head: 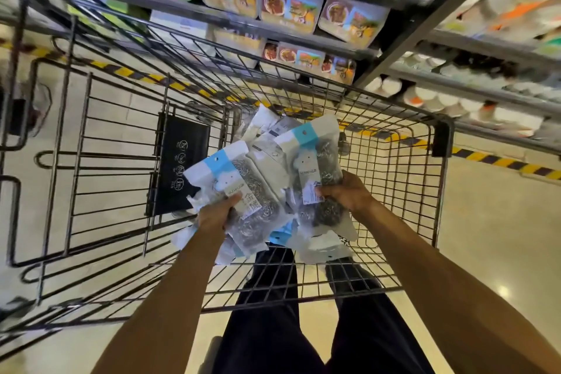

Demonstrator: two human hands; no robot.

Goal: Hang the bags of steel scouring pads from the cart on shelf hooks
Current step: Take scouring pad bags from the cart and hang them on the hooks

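Mid-frame, the left hand [216, 212] grips one scouring-pad bag [239, 191] and the right hand [346, 191] pinches another bag [315, 161]. The slick film (both held low) could slip back into the cart [394, 161].

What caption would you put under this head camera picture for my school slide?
Left hand grips the left bag, right hand the right bag, over the wire cart beside stocked shelves.
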